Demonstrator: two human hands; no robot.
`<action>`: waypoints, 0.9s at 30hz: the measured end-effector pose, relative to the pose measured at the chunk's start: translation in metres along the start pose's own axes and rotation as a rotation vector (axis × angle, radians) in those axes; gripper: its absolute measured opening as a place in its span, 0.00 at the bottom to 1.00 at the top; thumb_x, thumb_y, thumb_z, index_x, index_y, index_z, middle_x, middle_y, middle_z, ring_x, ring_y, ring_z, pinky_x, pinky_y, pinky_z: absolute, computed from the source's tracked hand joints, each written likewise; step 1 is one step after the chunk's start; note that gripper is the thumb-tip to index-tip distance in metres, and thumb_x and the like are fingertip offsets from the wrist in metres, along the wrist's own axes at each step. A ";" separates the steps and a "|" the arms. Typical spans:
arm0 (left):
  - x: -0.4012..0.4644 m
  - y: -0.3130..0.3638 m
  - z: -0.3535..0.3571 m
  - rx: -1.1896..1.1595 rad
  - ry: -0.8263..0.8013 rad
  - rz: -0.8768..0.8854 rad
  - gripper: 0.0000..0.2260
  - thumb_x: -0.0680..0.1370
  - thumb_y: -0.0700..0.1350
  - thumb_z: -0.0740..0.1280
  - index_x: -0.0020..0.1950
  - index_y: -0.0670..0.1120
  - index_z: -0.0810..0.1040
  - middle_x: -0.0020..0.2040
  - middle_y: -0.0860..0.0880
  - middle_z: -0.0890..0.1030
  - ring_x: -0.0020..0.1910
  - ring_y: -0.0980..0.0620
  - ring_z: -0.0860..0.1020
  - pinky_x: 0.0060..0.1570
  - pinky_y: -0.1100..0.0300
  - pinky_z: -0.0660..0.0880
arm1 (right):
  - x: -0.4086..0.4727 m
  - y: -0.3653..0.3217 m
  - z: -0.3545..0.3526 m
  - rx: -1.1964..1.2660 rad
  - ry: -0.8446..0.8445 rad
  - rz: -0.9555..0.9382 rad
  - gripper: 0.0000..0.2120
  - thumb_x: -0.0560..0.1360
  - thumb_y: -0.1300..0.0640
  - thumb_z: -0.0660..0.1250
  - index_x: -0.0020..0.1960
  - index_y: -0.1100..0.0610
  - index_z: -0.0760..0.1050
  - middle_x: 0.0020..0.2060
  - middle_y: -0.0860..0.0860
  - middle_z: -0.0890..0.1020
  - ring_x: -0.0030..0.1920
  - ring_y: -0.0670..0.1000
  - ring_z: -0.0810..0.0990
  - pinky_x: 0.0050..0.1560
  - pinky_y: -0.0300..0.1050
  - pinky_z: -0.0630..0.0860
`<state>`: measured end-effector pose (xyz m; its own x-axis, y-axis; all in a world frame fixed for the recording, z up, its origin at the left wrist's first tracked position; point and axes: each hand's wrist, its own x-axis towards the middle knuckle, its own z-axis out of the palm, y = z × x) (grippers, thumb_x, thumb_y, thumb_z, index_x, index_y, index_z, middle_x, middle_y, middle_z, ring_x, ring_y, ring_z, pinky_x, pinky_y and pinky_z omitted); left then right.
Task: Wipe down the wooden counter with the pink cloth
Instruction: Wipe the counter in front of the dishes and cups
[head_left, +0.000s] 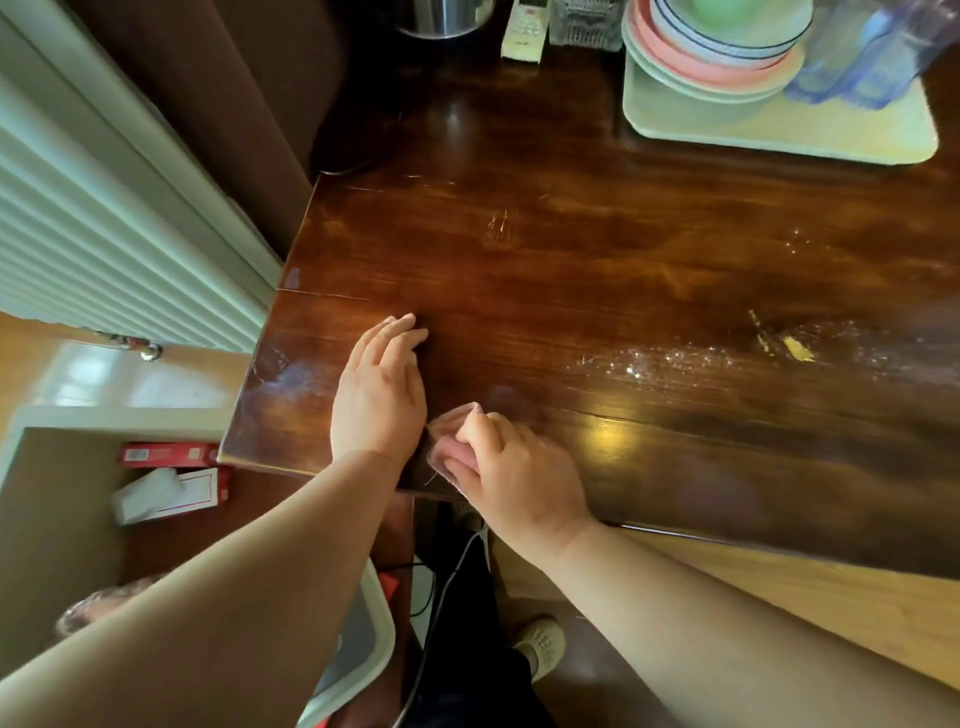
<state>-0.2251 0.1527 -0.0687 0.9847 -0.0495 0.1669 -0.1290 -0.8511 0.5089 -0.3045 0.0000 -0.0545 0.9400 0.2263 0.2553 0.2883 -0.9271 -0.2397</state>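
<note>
Wooden counter (597, 270) glossy, scratched; tray (779, 135) far corner.

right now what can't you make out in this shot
- Pink cloth: head view, mostly hidden under the right hand; its full size unclear.
- Pot and remote: cut off by the top edge.
- Clear jug: blurred, cut off at the top right.
- Counter: right end runs out of frame.

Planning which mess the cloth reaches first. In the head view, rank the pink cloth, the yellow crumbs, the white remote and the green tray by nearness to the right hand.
1. pink cloth: gripped under the right hand, at the near counter edge.
2. yellow crumbs: to its right, mid-counter.
3. white remote and green tray: both at the far edge, too close to call.
</note>
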 end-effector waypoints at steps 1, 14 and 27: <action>0.001 0.000 0.001 0.017 -0.002 -0.006 0.14 0.83 0.42 0.57 0.64 0.46 0.79 0.68 0.50 0.76 0.71 0.51 0.69 0.71 0.50 0.68 | -0.002 0.006 0.000 -0.008 0.016 -0.031 0.17 0.74 0.45 0.72 0.50 0.59 0.79 0.35 0.50 0.81 0.30 0.51 0.80 0.25 0.42 0.72; 0.000 0.008 0.000 0.080 -0.032 -0.038 0.15 0.82 0.41 0.58 0.67 0.45 0.77 0.70 0.48 0.75 0.72 0.48 0.68 0.72 0.48 0.66 | -0.020 0.051 -0.012 0.051 0.027 0.031 0.15 0.78 0.45 0.64 0.46 0.57 0.76 0.37 0.50 0.82 0.31 0.52 0.81 0.25 0.39 0.67; 0.000 0.010 -0.002 0.093 -0.020 -0.018 0.14 0.82 0.40 0.59 0.66 0.44 0.77 0.69 0.48 0.75 0.71 0.47 0.68 0.71 0.48 0.66 | -0.011 0.071 -0.019 0.070 0.059 0.135 0.12 0.76 0.48 0.69 0.44 0.57 0.75 0.37 0.50 0.82 0.31 0.53 0.80 0.26 0.38 0.64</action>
<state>-0.2263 0.1451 -0.0620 0.9891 -0.0429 0.1408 -0.1003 -0.8967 0.4311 -0.2978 -0.0736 -0.0560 0.9593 0.0814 0.2704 0.1742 -0.9243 -0.3396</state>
